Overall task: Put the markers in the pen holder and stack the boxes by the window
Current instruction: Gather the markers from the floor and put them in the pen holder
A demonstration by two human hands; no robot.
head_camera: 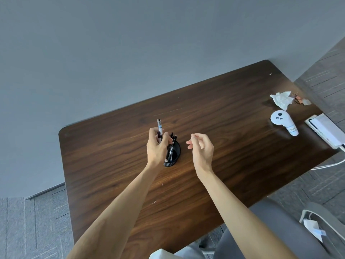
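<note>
A round black pen holder (pixel 176 154) stands near the middle of the dark wooden table (pixel 224 146), with a few black markers (pixel 172 144) leaning in it. My left hand (pixel 157 146) is closed on a white-barrelled marker (pixel 159 127), held upright just left of the holder and above its rim. My right hand (pixel 201 146) hovers to the right of the holder with its fingers loosely curled and nothing in them. No boxes and no window are in view.
At the table's right end lie a white controller (pixel 283 122), a crumpled tissue (pixel 281 99), some binder clips (pixel 298 99) and a white power strip (pixel 326 130) with cables. A grey chair (pixel 280 230) stands at the lower right. A grey wall runs behind the table.
</note>
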